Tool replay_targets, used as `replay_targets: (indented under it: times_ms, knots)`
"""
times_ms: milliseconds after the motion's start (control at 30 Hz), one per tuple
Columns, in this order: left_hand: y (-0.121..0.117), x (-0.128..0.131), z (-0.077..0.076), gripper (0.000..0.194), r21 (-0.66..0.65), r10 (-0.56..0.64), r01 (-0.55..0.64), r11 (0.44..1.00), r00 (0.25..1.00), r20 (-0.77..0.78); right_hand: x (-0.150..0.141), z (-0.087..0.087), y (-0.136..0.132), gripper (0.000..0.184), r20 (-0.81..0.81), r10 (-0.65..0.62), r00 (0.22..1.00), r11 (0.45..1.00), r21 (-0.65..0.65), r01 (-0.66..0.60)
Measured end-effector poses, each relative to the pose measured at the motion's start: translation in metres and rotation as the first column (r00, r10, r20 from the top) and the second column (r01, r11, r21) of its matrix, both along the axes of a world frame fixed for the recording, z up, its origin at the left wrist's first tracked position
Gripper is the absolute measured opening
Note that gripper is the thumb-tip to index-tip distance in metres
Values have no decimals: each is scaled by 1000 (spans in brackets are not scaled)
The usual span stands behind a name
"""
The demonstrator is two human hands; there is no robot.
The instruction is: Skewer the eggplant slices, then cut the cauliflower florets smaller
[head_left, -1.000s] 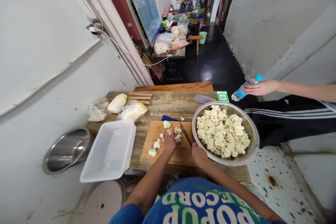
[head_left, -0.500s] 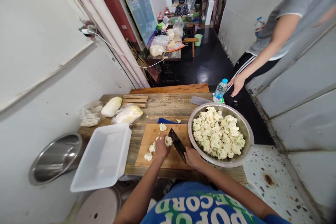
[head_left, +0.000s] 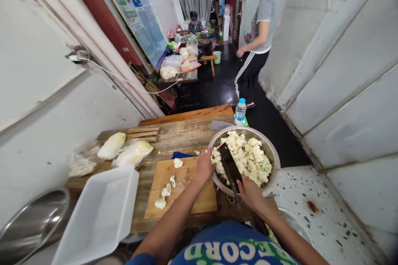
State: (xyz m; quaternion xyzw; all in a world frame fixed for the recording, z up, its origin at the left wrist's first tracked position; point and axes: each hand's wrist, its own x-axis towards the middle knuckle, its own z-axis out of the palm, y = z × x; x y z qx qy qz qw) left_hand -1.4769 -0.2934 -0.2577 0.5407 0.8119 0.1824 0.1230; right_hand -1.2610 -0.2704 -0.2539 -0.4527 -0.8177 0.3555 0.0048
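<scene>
My right hand grips the handle of a dark cleaver whose blade lies over the metal bowl of cauliflower florets. At the bowl's left rim my left hand is curled closed, right by the florets; what it holds is hidden. A wooden cutting board in front of me carries a few loose cauliflower pieces.
A white plastic tray sits left of the board, a steel basin beyond it. Bagged cabbage lies at the table's back left. A water bottle stands behind the bowl. Another person stands in the corridor.
Both my hands moved right from the cutting board to the bowl, carrying the cleaver over the florets. The other person left the bottle on the table and walked away down the corridor.
</scene>
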Motion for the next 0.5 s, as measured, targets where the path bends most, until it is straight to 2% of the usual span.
replay_targets:
  times_ms: [100,233,367,500]
  knots:
    - [37,17,-10,61,-39,-24,25,999,1000,18,30,-4,18,34,-49,-99,994,994,-44,97]
    - [75,24,-20,54,-101,-15,9,995,998,-58,62,-15,36,31,-94,-215,972,975,-83,208]
    - [94,19,-29,50,-137,31,-41,990,997,-73,91,-23,48,29,-112,-333,936,939,-133,318]
    - [104,19,-39,58,-155,64,-64,986,998,-10,116,-26,54,28,-166,-446,880,888,-207,411]
